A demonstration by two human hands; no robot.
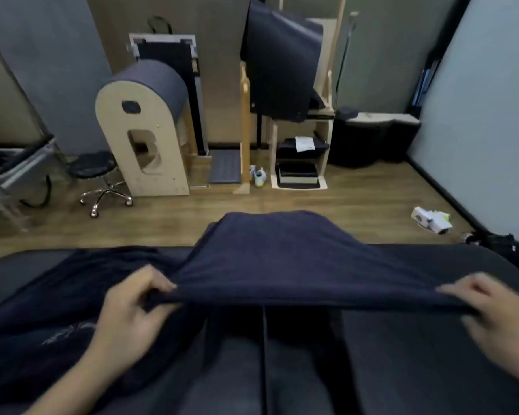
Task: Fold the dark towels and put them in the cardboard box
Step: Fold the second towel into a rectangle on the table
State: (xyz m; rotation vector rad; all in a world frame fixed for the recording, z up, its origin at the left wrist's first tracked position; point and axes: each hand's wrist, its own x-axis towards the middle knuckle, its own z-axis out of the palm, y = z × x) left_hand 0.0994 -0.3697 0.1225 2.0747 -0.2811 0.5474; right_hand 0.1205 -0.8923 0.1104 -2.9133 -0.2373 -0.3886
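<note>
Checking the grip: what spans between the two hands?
Head view: one dark towel, its near edge stretched from left hand to right hand.

Both forearms run off the bottom edge. The right hand (pixel 495 307) is smeared by motion blur, its fingers indistinct. The lifted dark towel (pixel 282 259) hides the worktop's (pixel 417 339) far middle. No cardboard box can be made out.

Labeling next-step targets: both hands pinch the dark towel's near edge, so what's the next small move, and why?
Probably carry the near edge forward onto the far edge to halve it. The left hand and right hand each pinch a near corner of the dark navy towel, stretched taut and lifted above the dark padded surface, its far part draped away.
</note>
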